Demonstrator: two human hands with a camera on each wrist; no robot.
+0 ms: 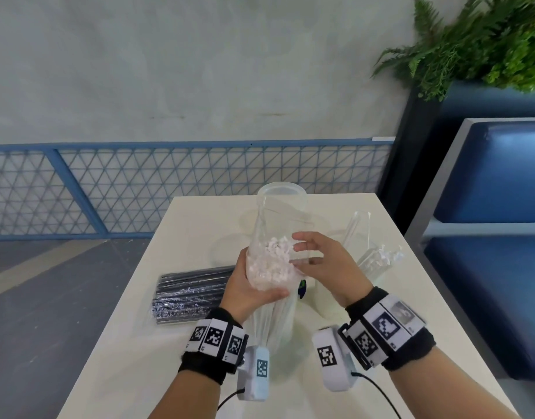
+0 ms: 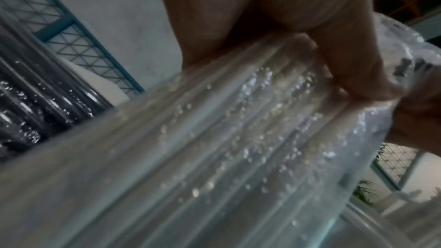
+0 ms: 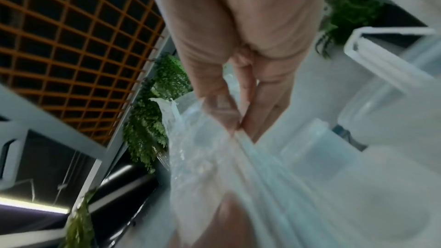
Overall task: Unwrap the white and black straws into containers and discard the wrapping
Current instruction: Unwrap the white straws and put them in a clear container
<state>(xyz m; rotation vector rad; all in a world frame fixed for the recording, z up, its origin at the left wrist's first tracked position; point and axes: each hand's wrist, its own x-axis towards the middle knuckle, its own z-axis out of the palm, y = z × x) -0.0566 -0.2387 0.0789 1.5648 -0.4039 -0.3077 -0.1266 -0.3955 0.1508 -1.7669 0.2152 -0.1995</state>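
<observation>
Item: bundle of white straws (image 1: 270,264), upright over the surface (image 1: 133,352). Our left hand (image 1: 245,285) grips it; our right hand (image 1: 323,261) pinches its wrapping (image 3: 203,157). Left: wrapped black straws (image 1: 189,290). Beyond: clear container (image 1: 283,198).

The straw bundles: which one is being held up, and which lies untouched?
The clear-wrapped white straw bundle is held up by both hands, left and right. The wrapped black straw bundle lies flat on the white table, untouched.

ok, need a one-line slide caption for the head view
Left hand grips the white straw bundle upright while right hand pinches its clear wrapping; wrapped black straws lie left.
</observation>
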